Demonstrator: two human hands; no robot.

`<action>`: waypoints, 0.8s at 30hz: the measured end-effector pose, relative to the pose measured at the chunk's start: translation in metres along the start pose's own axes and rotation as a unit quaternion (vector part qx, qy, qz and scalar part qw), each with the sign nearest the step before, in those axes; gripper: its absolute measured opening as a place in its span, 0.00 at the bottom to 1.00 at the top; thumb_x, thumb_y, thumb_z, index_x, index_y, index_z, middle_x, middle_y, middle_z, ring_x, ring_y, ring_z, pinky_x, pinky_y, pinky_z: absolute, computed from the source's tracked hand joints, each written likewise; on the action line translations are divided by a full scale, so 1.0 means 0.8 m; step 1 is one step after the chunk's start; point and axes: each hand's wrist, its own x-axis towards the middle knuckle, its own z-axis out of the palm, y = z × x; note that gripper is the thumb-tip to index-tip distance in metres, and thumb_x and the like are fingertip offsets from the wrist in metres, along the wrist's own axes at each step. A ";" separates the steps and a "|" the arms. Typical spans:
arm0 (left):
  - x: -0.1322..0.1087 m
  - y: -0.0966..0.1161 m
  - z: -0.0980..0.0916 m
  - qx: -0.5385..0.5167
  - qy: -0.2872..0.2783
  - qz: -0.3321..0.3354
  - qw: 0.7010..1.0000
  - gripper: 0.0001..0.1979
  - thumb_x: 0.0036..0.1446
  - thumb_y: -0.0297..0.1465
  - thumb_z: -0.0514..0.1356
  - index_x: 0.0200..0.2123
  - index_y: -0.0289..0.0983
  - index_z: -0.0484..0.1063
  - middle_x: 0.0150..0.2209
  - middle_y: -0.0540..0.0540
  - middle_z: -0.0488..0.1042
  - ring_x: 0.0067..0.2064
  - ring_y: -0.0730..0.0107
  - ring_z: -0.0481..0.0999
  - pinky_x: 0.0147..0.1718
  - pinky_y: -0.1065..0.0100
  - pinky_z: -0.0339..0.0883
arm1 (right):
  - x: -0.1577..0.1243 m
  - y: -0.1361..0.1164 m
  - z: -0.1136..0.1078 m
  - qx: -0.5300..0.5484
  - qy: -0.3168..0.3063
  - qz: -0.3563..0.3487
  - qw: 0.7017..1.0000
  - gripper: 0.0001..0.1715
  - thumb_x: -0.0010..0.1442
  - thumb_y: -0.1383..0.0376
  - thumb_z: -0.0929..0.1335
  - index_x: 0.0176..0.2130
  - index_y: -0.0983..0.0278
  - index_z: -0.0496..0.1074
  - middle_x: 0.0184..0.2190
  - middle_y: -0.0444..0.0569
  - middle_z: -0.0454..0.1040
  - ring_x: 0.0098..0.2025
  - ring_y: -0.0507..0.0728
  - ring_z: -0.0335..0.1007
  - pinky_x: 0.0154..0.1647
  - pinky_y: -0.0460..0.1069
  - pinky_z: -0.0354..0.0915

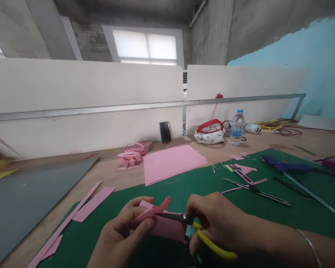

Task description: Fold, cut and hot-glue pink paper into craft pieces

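My left hand (125, 227) pinches a folded piece of pink paper (170, 229) above the green cutting mat. A narrow rolled tip of the paper sticks up past my fingers. My right hand (214, 219) grips needle-nose pliers (184, 218) with yellow handles. Their dark, thin jaws point left and lie against the paper beside my left thumb; whether they clamp it I cannot tell. My right palm faces away from view.
Beyond the cutting mat (184, 190) lie pink sheets (173, 163) and crumpled pink paper (130, 159). A cutter knife (242, 175), tweezers (259, 191) and a blue glue gun (287, 165) lie at right. Pink strips (93, 204) are at left. A water bottle (236, 128) stands behind.
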 end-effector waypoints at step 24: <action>-0.003 -0.008 0.007 -0.085 -0.090 -0.031 0.992 0.10 0.45 0.40 0.65 0.28 0.41 0.81 0.46 0.42 0.70 0.50 0.48 0.71 0.47 0.59 0.65 | -0.005 -0.008 0.009 0.004 0.015 -0.012 1.000 0.32 0.37 0.44 0.75 0.35 0.61 0.70 0.25 0.40 0.72 0.22 0.49 0.58 0.21 0.42 0.48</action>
